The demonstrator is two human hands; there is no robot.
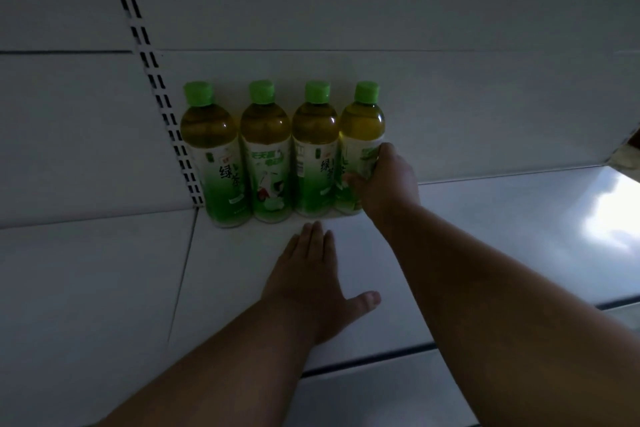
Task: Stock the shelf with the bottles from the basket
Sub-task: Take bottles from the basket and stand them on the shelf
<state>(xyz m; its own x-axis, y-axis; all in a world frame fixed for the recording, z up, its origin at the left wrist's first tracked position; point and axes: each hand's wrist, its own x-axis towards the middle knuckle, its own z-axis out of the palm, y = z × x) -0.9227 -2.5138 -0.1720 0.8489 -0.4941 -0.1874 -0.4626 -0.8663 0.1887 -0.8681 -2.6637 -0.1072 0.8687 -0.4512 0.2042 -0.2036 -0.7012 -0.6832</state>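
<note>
Several green-tea bottles with green caps stand upright in a row at the back of the white shelf (242, 270), against its back panel. My right hand (384, 180) grips the label of the rightmost bottle (363, 128), which stands on the shelf beside the third bottle (315, 149). My left hand (311, 274) rests flat on the shelf in front of the row, fingers straight, thumb spread to the right. It touches no bottle. The leftmost bottle (216, 156) stands by the slotted upright. The basket is out of view.
A slotted white upright (156, 80) runs diagonally at the left of the row. A neighbouring shelf board (86, 288) lies to the left. The shelf stretches right to a bright reflection (609, 218). The shelf's front edge (381, 359) crosses below my arms.
</note>
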